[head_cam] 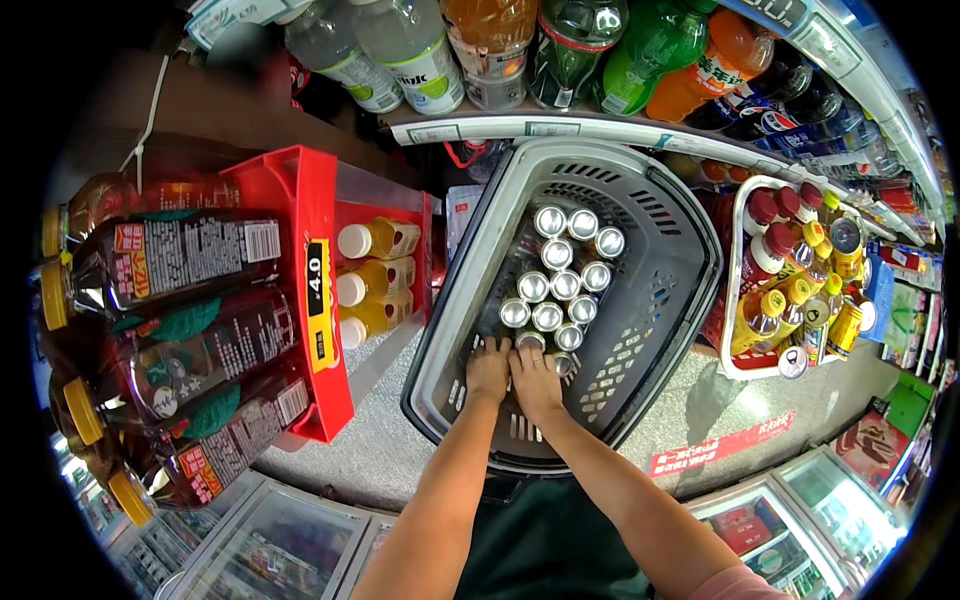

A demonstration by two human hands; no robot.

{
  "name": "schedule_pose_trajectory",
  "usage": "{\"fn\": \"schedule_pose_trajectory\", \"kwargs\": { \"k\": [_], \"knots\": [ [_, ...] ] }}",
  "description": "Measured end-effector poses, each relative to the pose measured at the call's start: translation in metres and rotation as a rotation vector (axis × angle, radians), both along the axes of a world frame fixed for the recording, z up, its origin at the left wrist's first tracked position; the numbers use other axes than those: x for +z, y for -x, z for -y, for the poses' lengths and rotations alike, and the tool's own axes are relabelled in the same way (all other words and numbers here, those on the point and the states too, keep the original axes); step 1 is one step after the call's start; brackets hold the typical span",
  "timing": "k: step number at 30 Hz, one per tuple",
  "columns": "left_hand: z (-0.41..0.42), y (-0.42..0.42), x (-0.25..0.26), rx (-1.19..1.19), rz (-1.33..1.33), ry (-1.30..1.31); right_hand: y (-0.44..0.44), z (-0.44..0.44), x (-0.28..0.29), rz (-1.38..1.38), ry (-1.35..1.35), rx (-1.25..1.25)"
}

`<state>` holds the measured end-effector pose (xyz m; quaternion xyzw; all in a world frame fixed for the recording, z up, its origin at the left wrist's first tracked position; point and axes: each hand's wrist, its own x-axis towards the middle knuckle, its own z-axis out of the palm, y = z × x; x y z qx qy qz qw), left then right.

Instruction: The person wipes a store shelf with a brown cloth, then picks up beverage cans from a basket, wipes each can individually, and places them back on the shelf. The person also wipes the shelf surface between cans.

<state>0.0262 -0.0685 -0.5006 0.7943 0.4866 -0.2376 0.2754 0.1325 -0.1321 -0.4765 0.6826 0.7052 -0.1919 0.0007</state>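
A grey plastic shopping basket stands in front of me. Inside it, several drink cans stand upright with their silver ends up, packed close together. Both of my hands reach down into the near part of the basket. My left hand is at the left, its fingertips beside the nearest can. Close against it, my right hand has its fingers bent at the front of that same can. Another can stands just right of my right hand. My fingers hide whether either hand grips anything.
Left stands a red display rack with large bottles of dark drink and yellow drink bottles. Soft drink bottles line the shelf ahead. At right is a white-rimmed basket of bottles and cans. Glass-topped freezers stand behind.
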Motion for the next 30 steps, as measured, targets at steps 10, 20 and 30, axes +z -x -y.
{"fn": "schedule_pose_trajectory", "kwargs": {
  "k": [10, 20, 30],
  "knots": [
    [-0.024, 0.002, 0.023, 0.172, -0.007, 0.149, -0.001, 0.013, -0.018, 0.156, 0.019, 0.032],
    [-0.005, 0.007, 0.033, 0.136, 0.094, 0.112, -0.009, 0.005, -0.014, 0.044, -0.056, 0.02],
    [-0.021, 0.017, 0.124, 0.357, 0.458, 0.194, -0.054, -0.014, 0.078, -0.373, 0.153, -0.095]
  ]
}}
